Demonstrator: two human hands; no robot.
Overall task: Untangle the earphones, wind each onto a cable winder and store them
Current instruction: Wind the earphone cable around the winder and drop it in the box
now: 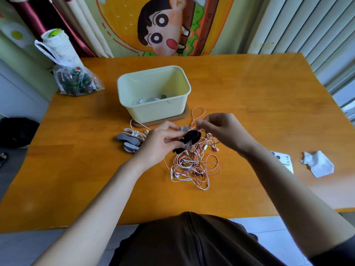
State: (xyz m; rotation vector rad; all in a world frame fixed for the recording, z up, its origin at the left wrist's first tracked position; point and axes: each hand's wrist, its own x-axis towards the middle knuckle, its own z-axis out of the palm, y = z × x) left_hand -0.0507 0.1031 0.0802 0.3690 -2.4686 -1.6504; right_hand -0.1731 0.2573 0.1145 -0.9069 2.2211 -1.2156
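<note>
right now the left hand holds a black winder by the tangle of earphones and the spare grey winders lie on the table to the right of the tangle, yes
Not quite. In the head view the left hand does hold the black winder by the tangle of earphones, but the spare grey winders lie on the table to the left of the tangle, not the right.

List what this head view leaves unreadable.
Head view only:
Cream bin contents: its near wall hides most.
Tangle: earphone count, cables overlap and are thin.
Black winder: left hand covers part.
Phone: right forearm hides one side.
Right hand: which cable it pinches, too small.
</note>
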